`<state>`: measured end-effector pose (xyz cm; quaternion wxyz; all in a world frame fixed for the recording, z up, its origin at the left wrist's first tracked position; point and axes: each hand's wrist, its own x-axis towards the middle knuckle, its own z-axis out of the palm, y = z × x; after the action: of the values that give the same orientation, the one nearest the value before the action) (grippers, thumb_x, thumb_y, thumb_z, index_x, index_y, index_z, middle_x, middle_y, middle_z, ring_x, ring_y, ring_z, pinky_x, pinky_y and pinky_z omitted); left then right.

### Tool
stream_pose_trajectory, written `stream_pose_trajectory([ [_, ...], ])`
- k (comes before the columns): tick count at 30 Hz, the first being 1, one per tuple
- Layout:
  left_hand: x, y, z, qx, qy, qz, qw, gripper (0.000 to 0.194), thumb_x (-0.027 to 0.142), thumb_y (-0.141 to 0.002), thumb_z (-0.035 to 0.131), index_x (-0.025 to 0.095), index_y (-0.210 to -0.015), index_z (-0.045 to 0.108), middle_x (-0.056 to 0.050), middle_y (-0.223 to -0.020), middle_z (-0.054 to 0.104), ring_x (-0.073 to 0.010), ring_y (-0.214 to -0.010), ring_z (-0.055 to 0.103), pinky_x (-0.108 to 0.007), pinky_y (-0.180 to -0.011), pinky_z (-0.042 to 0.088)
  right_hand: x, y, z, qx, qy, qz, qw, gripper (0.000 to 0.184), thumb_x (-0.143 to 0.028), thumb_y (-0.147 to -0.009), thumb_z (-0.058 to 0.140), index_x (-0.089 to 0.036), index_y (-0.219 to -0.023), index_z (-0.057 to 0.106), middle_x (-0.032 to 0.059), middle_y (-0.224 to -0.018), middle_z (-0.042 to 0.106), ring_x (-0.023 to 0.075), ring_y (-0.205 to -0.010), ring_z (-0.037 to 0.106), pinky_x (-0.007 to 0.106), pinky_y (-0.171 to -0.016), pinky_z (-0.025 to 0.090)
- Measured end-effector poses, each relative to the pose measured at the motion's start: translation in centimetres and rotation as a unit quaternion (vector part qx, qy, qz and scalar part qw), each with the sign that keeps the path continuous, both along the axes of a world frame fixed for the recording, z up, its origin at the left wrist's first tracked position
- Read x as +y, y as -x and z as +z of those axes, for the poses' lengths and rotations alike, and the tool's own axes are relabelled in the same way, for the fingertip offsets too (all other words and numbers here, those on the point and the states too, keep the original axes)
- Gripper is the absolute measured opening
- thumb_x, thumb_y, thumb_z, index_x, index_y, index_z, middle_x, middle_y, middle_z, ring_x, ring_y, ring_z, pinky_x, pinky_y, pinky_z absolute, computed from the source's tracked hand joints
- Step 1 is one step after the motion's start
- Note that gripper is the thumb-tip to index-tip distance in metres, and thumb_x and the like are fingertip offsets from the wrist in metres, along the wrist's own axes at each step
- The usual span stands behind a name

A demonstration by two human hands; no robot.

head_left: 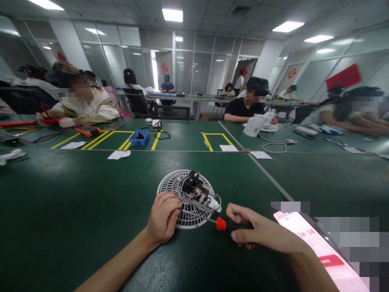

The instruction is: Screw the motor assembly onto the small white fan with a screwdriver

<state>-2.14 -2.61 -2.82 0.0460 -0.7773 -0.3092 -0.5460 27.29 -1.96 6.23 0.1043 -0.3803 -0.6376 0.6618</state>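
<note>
A white round fan grille (190, 221) lies on the green table in front of me, with a black motor (192, 181), wires and a white plastic part (215, 202) on it. My right hand (247, 227) is closed around the black handle of a screwdriver (221, 224) with a red collar. Its thin shaft slants leftward over the grille to the fingers of my left hand (164, 215). Those fingers are pinched together at the grille's left front edge, by the screwdriver tip; what they grip is mostly hidden, with only a dark bit showing.
A phone (319, 247) with a lit pink screen is at the right. Farther back are a blue bin (139, 138), white papers (119, 155), an orange meter (88, 130), cables (278, 145) and yellow tape markings (212, 134). Several people sit across the table.
</note>
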Motion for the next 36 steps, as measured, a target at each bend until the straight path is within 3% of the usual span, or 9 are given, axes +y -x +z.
stream_pose_trajectory([
  [4, -0.1, 0.0, 0.1, 0.015, -0.009, -0.006, 1.0, 0.019, 0.008, -0.088, 0.051, 0.018, -0.103, 0.057, -0.006, -0.093, 0.069, -0.0199, -0.097, 0.062, -0.041, -0.094, 0.047, 0.0, 0.2, 0.3, -0.024, -0.054, -0.034, 0.998, 0.039, -0.04, -0.082, 0.075, -0.023, -0.089, 0.04, -0.0039, -0.089, 0.052, 0.0058, -0.058, 0.043, 0.018, -0.047, 0.036],
  [9, 0.0, 0.0, 0.0, 0.009, -0.004, 0.003, 1.0, 0.019, 0.008, -0.088, 0.052, 0.018, -0.103, 0.058, -0.006, -0.095, 0.069, -0.0202, -0.099, 0.062, -0.04, -0.094, 0.048, 0.4, 0.2, 0.3, -0.063, -0.149, -0.055, 0.985, 0.04, -0.026, -0.072, 0.084, -0.021, -0.087, 0.047, -0.0028, -0.089, 0.055, 0.0112, -0.072, 0.05, 0.021, -0.06, 0.04],
  [15, 0.1, 0.1, -0.2, -0.001, 0.009, 0.008, 1.0, 0.014, 0.011, -0.091, 0.049, 0.019, -0.099, 0.058, -0.006, -0.096, 0.069, -0.0207, -0.101, 0.062, -0.041, -0.094, 0.05, 0.5, 0.3, -0.2, -0.067, -0.183, -0.066, 0.979, 0.026, -0.041, -0.088, 0.072, -0.019, -0.091, 0.06, 0.0001, -0.087, 0.06, 0.0161, -0.08, 0.056, 0.027, -0.072, 0.043],
  [21, 0.0, 0.3, -0.2, 0.01, 0.009, 0.013, 1.0, 0.013, 0.016, -0.094, 0.045, 0.019, -0.093, 0.057, -0.006, -0.092, 0.068, -0.0217, -0.1, 0.063, -0.043, -0.093, 0.05, 0.2, 0.5, -0.3, -0.092, -0.151, -0.038, 0.983, 0.047, -0.057, -0.099, 0.048, -0.016, -0.089, 0.067, 0.0016, -0.077, 0.058, 0.0159, -0.071, 0.055, 0.027, -0.064, 0.044],
  [25, 0.0, 0.2, -0.2, 0.012, -0.004, 0.013, 1.0, 0.014, 0.016, -0.095, 0.043, 0.019, -0.091, 0.056, -0.006, -0.091, 0.066, -0.0219, -0.099, 0.062, -0.044, -0.092, 0.05, -0.1, 0.8, 0.3, -0.088, -0.179, -0.04, 0.979, 0.033, -0.049, -0.085, 0.073, -0.021, -0.1, 0.062, 0.0003, -0.096, 0.061, 0.0147, -0.075, 0.055, 0.023, -0.061, 0.042],
  [28, 0.0, 0.2, -0.2, 0.007, -0.008, 0.013, 1.0, 0.014, 0.015, -0.094, 0.042, 0.019, -0.09, 0.055, -0.006, -0.09, 0.065, -0.0219, -0.098, 0.061, -0.044, -0.091, 0.049, -0.3, 0.9, 0.8, -0.1, -0.227, -0.055, 0.967, 0.036, -0.036, -0.073, 0.085, -0.022, -0.091, 0.058, -0.0022, -0.093, 0.061, 0.0143, -0.076, 0.054, 0.023, -0.065, 0.041],
  [32, -0.1, 0.2, -0.1, 0.021, -0.01, 0.009, 1.0, 0.014, 0.014, -0.093, 0.044, 0.019, -0.089, 0.056, -0.006, -0.089, 0.064, -0.0221, -0.097, 0.061, -0.043, -0.09, 0.049, -0.3, 0.9, 1.0, -0.104, -0.236, -0.054, 0.965, 0.023, -0.042, -0.087, 0.072, -0.02, -0.088, 0.063, -0.001, -0.086, 0.063, 0.0156, -0.076, 0.055, 0.026, -0.068, 0.041],
  [36, -0.2, 0.2, 0.1, 0.032, -0.015, 0.011, 0.999, 0.014, 0.012, -0.092, 0.044, 0.019, -0.087, 0.056, -0.006, -0.086, 0.064, -0.0219, -0.096, 0.061, -0.042, -0.09, 0.048, -0.2, 0.8, 0.8, -0.106, -0.231, -0.041, 0.966, 0.03, -0.046, -0.097, 0.058, -0.019, -0.094, 0.07, 0.0013, -0.084, 0.067, 0.0171, -0.077, 0.059, 0.027, -0.07, 0.041],
])
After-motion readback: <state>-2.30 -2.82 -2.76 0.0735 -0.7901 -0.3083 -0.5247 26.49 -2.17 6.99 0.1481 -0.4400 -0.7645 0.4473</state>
